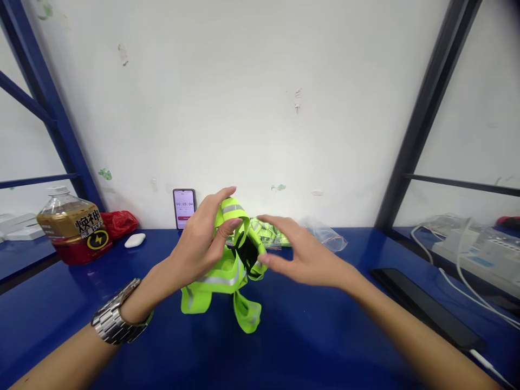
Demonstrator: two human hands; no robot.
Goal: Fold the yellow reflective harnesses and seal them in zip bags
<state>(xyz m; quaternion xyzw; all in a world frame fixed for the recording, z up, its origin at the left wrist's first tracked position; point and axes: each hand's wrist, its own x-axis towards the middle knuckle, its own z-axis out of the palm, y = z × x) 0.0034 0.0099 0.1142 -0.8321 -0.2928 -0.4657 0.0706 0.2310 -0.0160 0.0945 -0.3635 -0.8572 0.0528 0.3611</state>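
A bundle of neon yellow reflective straps with silver stripes is bunched in front of me, its loose ends hanging toward the blue table. My left hand, with a metal watch on its wrist, is closed on a looped part of the straps between thumb and fingers. On the other side, my right hand is open, thumb and fingers apart. Its thumb tip is at the bundle's right edge, by a dark patch; whether it touches is unclear. Behind the hands lie more neon yellow reflective pieces in clear bags, partly hidden.
A phone showing a timer leans on the wall. At left are a drink bottle, a red plastic bag and a white earbud case. A clear bag, black phone and white cables are at right.
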